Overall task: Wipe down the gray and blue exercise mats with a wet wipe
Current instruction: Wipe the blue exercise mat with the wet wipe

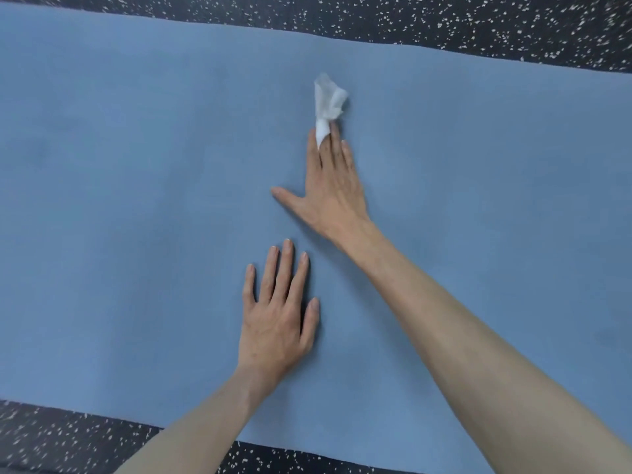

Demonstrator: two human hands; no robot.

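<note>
A blue exercise mat [136, 200] fills most of the view, lying flat on the floor. My right hand [333, 186] lies stretched out flat on the mat's middle, thumb spread to the left. It pinches a crumpled white wet wipe [328, 97] between its index and middle fingers. Most of the wipe sticks out beyond the fingertips, toward the mat's far edge. My left hand [277, 316] rests flat on the mat nearer to me, fingers straight and slightly spread, holding nothing. No gray mat is in view.
Dark rubber floor with white speckles [444, 18] shows beyond the mat's far edge. The same floor [68, 439] appears along the near edge at the bottom left.
</note>
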